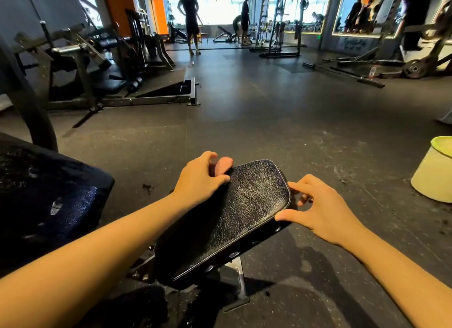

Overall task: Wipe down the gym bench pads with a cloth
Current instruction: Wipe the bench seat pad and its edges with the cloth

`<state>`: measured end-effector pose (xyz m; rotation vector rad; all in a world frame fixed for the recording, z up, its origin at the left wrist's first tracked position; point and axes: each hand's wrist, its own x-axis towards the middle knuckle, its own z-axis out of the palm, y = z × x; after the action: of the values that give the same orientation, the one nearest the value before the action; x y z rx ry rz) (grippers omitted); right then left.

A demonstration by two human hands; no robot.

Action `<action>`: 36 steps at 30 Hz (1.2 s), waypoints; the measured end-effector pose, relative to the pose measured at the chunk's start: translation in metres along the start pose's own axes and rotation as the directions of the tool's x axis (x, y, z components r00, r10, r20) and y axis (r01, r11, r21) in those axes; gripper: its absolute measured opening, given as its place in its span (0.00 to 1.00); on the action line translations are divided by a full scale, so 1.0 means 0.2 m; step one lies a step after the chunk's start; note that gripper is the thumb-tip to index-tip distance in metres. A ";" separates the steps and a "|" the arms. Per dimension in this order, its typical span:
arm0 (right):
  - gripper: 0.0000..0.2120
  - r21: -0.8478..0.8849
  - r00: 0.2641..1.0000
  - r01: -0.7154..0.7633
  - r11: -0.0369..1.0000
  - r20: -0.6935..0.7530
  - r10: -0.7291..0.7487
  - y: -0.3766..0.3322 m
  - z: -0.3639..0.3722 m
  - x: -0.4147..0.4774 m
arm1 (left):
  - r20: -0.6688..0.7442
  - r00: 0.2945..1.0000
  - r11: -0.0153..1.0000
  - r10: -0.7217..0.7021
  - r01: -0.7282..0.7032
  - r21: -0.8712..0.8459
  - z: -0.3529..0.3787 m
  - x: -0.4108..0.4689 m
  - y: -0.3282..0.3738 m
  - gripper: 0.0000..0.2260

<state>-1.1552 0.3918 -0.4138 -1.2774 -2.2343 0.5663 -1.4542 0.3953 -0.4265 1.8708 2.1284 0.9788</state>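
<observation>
dim gym, dark rubber floor (269, 120), bright windows far off with a few people (190, 17) in silhouette before them. orange pillar (115, 7) and machines (97, 66) along the left, lit-edged mirror (362, 9) at the back right, barbell (342, 73) flat on the floor below it. pale bucket (433, 171) at the right edge, well apart from the bench. close up in the middle, a black pad (244, 210), cracked and glossy, tilted, bolted to a metal frame (234, 274). second pad (49, 193) just beside it at left, dark, with a speckled sheen. left hand (198, 181) on the pad's far left corner, thumb lying along the top, fingers curled round a pink lump (225, 163) at the edge; too blurred to say whether cloth or not. right hand (322, 210) at the pad's right rim, thumb tip on the top edge, index tip touching the far right corner, other fingers bent in under the side, holding the rim lightly. both forearms bare, reaching in from the bottom corners.
</observation>
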 end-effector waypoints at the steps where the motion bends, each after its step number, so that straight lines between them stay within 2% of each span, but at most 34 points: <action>1: 0.47 0.002 1.000 -0.001 1.000 -0.001 0.001 0.00 0.00 0.00 | -0.003 1.000 1.000 -0.020 0.020 0.020 0.00 0.02 -0.01 0.25; 3: 0.48 0.009 1.000 -0.001 1.000 -0.006 0.001 0.00 0.00 0.00 | -0.020 0.999 0.998 -0.038 0.039 0.040 -0.01 0.02 -0.01 0.17; 5: 0.49 0.004 1.000 0.002 1.000 -0.005 -0.002 -0.01 0.00 -0.01 | -0.043 0.999 0.999 0.001 -0.002 -0.042 0.00 -0.03 0.02 0.14; 8: 0.49 0.000 1.000 0.009 1.000 -0.002 -0.009 0.00 0.00 0.00 | -0.048 0.971 0.966 0.232 -0.236 -0.104 0.03 -0.22 0.10 0.15; 11: 0.48 -0.003 1.000 0.023 1.000 -0.008 -0.023 0.00 0.00 0.01 | 0.030 0.860 0.859 0.510 -0.506 -0.080 -0.01 -0.39 0.11 0.15; 13: 0.49 -0.003 1.000 0.027 1.000 -0.014 -0.027 0.00 0.00 0.01 | 0.073 0.801 0.803 0.594 -0.595 0.001 -0.04 -0.39 0.09 0.15; 14: 0.49 0.000 1.000 0.026 1.000 -0.014 -0.026 0.00 0.00 0.01 | 0.090 0.812 0.813 0.576 -0.581 0.031 -0.04 -0.35 0.07 0.15; 16: 0.50 0.010 1.000 0.023 1.000 -0.013 -0.023 0.00 0.00 0.00 | 0.064 0.895 0.892 0.442 -0.446 0.077 -0.01 -0.22 0.06 0.14; 18: 0.50 0.011 1.000 0.024 1.000 -0.012 -0.024 0.00 0.00 0.00 | -0.019 0.983 0.981 0.183 -0.182 0.066 0.02 -0.04 0.04 0.10; 19: 0.50 0.011 1.000 0.023 1.000 -0.012 -0.023 -0.01 0.00 0.00 | -0.054 0.997 0.998 0.055 -0.054 0.023 0.03 0.02 0.03 0.08; 20: 0.50 0.012 1.000 0.022 1.000 -0.010 -0.022 -0.01 0.00 -0.01 | -0.081 0.997 0.999 -0.017 0.014 -0.033 0.03 0.05 0.03 0.08; 22: 0.50 0.006 1.000 0.024 1.000 -0.007 -0.024 -0.01 0.00 -0.01 | -0.087 0.996 0.994 0.022 -0.031 -0.105 0.05 -0.03 0.08 0.09; 25: 0.49 -0.001 1.000 0.024 1.000 -0.009 -0.024 0.00 0.00 0.00 | -0.020 0.951 0.931 0.310 -0.308 -0.194 0.04 -0.37 0.17 0.13; 27: 0.49 -0.010 1.000 0.025 1.000 -0.014 -0.026 0.00 0.00 0.01 | 0.047 0.890 0.883 0.454 -0.442 -0.154 0.02 -0.48 0.17 0.15; 29: 0.49 0.004 1.000 0.027 1.000 -0.014 -0.027 0.01 0.01 0.00 | 0.033 0.894 0.893 0.448 -0.445 -0.072 0.03 -0.35 0.12 0.14; 31: 0.50 0.012 1.000 0.027 1.000 -0.012 -0.027 0.00 0.00 0.00 | -0.075 0.963 0.963 0.258 -0.262 -0.057 0.05 -0.13 0.08 0.09; 33: 0.50 0.020 1.000 0.023 1.000 -0.011 -0.022 0.00 0.00 -0.01 | -0.145 0.983 0.983 0.116 -0.134 -0.123 0.07 -0.05 0.11 0.07; 34: 0.50 0.024 1.000 0.025 0.999 -0.008 -0.025 0.00 0.00 -0.01 | -0.131 0.980 0.975 0.150 -0.168 -0.148 0.09 -0.10 0.17 0.07; 36: 0.48 0.016 1.000 0.029 0.999 -0.008 -0.028 0.00 0.01 0.00 | -0.075 0.932 0.912 0.354 -0.362 -0.195 0.11 -0.28 0.27 0.10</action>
<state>-1.1556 0.3907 -0.4148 -1.2356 -2.2335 0.5670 -1.3850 0.3513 -0.4310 2.1904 1.6513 1.2601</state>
